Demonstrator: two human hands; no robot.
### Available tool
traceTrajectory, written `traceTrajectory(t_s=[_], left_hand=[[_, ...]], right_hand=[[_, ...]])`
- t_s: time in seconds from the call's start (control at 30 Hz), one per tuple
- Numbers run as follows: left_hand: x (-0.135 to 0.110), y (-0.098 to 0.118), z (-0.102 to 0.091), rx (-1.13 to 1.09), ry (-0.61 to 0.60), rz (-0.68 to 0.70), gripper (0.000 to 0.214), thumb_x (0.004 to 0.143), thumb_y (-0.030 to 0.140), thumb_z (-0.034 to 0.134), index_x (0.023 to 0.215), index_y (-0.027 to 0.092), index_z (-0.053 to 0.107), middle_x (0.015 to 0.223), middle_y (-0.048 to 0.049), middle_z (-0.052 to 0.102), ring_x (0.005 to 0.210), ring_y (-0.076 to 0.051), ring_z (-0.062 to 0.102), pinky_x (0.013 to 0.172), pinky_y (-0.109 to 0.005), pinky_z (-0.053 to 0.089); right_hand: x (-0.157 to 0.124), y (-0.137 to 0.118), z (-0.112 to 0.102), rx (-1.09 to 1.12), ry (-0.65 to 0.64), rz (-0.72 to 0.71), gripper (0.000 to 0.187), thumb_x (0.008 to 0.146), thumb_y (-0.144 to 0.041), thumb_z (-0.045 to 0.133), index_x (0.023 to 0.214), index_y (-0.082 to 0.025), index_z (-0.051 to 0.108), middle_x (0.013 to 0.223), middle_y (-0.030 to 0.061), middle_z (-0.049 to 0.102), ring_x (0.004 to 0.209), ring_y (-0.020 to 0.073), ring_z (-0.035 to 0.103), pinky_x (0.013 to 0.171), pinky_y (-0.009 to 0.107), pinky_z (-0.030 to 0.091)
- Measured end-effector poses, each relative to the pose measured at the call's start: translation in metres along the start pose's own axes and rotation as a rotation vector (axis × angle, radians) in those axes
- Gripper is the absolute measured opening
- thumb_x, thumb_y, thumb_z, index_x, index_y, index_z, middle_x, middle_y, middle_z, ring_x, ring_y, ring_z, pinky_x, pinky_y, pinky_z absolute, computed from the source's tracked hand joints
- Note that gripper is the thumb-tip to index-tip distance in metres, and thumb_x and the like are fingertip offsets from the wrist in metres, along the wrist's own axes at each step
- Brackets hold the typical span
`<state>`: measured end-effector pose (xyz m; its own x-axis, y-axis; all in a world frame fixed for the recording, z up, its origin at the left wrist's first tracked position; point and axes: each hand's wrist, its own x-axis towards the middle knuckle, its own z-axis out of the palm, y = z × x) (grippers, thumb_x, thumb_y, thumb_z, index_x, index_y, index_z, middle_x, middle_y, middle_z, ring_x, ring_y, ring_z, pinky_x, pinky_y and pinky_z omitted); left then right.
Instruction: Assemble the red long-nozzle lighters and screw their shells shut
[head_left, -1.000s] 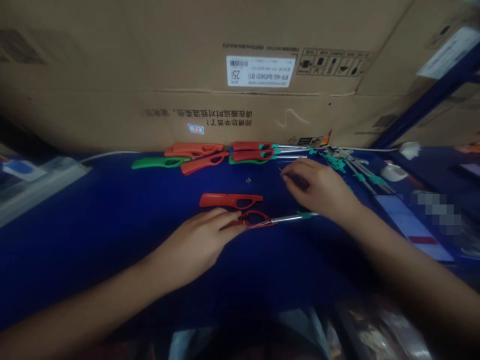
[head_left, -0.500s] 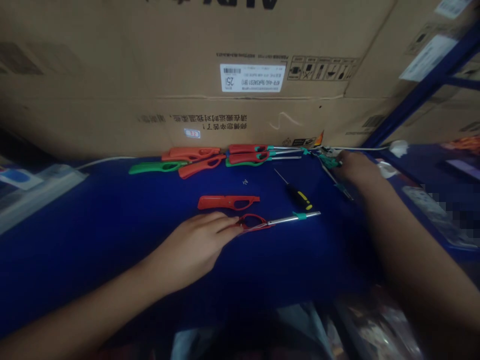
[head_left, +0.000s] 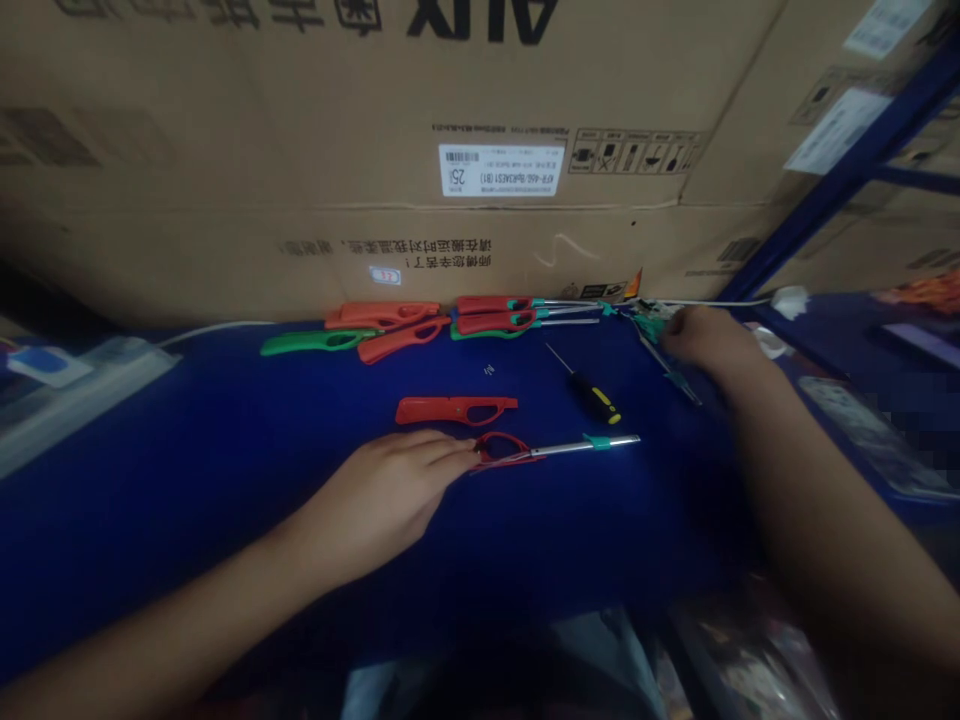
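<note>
My left hand [head_left: 409, 480] is closed over the handle of a long-neck lighter [head_left: 504, 449] with a red body, a metal tube and a green clip, lying on the blue table. Just beyond it rests a separate red handle shell [head_left: 457, 410]. At the back right, my right hand [head_left: 701, 340] reaches into a small pile of metal tubes and green parts [head_left: 651, 325]; its fingers are bent, and what they pinch, if anything, is hidden. Between the hands lies a black-and-yellow screwdriver [head_left: 596, 398]. A few tiny screws [head_left: 489, 370] sit left of its tip.
Red and green lighter handles [head_left: 405, 340] and lighters with tubes [head_left: 495, 322] lie along the back, against a large cardboard box [head_left: 300, 170]. Clear plastic bags [head_left: 97, 380] are at the left. A roll of tape [head_left: 771, 342] and a blue frame post [head_left: 825, 190] stand right.
The view has tilted slightly upward. My left hand stays on the red lighter, and my right hand shifts only slightly at the pile of parts.
</note>
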<state>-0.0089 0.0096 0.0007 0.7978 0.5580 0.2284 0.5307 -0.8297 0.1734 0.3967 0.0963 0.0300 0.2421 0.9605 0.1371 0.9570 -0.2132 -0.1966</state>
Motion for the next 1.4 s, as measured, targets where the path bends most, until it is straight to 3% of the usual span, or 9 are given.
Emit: traceTrajectory(t_s=[0.1,0.23,0.3,0.5,0.63,0.9,1.07,1.23,1.4], left_hand=[[0.002,0.001,-0.001,0.007,-0.003,-0.028,0.031,0.097,0.018,0.052,0.124,0.024,0.067,0.119,-0.0024,0.073,0.108,-0.021,0.069,0.095,-0.038,0.058],[0.002,0.003,0.000,0.006,-0.016,-0.075,0.031,0.099,0.021,0.051,0.125,0.025,0.067,0.116,-0.0028,0.073,0.103,-0.021,0.070,0.091,-0.038,0.059],[0.002,0.005,0.000,-0.012,-0.022,-0.109,0.030,0.099,0.022,0.052,0.125,0.026,0.067,0.116,-0.0029,0.073,0.102,-0.021,0.071,0.090,-0.038,0.059],[0.000,0.008,-0.001,-0.037,-0.057,-0.171,0.033,0.097,0.020,0.056,0.127,0.027,0.065,0.119,-0.0051,0.071,0.103,-0.023,0.070,0.088,-0.039,0.060],[0.002,0.004,0.002,-0.070,-0.013,-0.148,0.028,0.098,0.021,0.055,0.123,0.028,0.066,0.113,-0.0019,0.074,0.100,-0.022,0.071,0.090,-0.038,0.058],[0.005,0.004,0.008,-0.182,0.043,-0.153,0.019,0.098,0.022,0.058,0.115,0.024,0.066,0.110,-0.0011,0.073,0.103,-0.020,0.067,0.093,-0.036,0.054],[0.005,0.004,0.013,-0.258,0.075,-0.181,0.019,0.098,0.025,0.059,0.116,0.023,0.065,0.113,-0.0023,0.070,0.107,-0.019,0.063,0.097,-0.036,0.052],[0.006,0.003,0.015,-0.287,0.088,-0.171,0.019,0.097,0.022,0.060,0.115,0.023,0.066,0.114,-0.0024,0.067,0.107,-0.018,0.062,0.097,-0.034,0.052],[0.008,0.004,0.013,-0.303,0.118,-0.166,0.019,0.095,0.018,0.062,0.112,0.022,0.068,0.111,-0.0030,0.067,0.105,-0.018,0.063,0.096,-0.032,0.053]], right_hand=[[-0.015,-0.030,-0.002,0.113,-0.074,-0.238,0.013,0.088,-0.025,0.058,0.082,-0.015,0.064,0.071,0.0061,0.064,0.065,0.0152,0.059,0.063,0.026,0.043],[-0.049,-0.073,0.009,0.252,-0.245,-0.753,0.013,0.091,-0.030,0.059,0.088,-0.018,0.064,0.085,0.0031,0.064,0.069,0.0132,0.057,0.064,0.024,0.042],[-0.064,-0.086,0.016,0.219,-0.289,-0.906,0.009,0.093,-0.023,0.056,0.090,-0.018,0.063,0.092,0.0030,0.063,0.072,0.0122,0.057,0.065,0.024,0.041],[-0.078,-0.093,0.032,0.100,-0.287,-0.946,0.007,0.095,-0.025,0.057,0.097,-0.020,0.061,0.096,0.0021,0.063,0.075,0.0135,0.060,0.063,0.025,0.040],[-0.077,-0.093,0.033,0.085,-0.242,-0.965,0.009,0.097,-0.024,0.055,0.100,-0.020,0.063,0.100,0.0030,0.065,0.081,0.0152,0.064,0.065,0.026,0.042],[-0.092,-0.099,0.021,0.318,-0.307,-1.028,0.011,0.096,-0.019,0.056,0.100,-0.020,0.065,0.099,0.0032,0.066,0.085,0.0141,0.064,0.074,0.025,0.047],[-0.102,-0.108,0.028,0.293,-0.305,-1.055,0.010,0.095,-0.018,0.057,0.098,-0.020,0.066,0.099,0.0029,0.067,0.081,0.0129,0.065,0.066,0.023,0.044],[-0.103,-0.110,0.037,0.361,-0.303,-1.083,0.011,0.097,-0.018,0.055,0.098,-0.018,0.066,0.098,0.0033,0.065,0.080,0.0124,0.064,0.070,0.024,0.045],[-0.103,-0.109,0.041,0.392,-0.268,-1.190,0.011,0.098,-0.017,0.052,0.095,-0.016,0.063,0.095,0.0036,0.064,0.078,0.0121,0.060,0.068,0.024,0.043]])
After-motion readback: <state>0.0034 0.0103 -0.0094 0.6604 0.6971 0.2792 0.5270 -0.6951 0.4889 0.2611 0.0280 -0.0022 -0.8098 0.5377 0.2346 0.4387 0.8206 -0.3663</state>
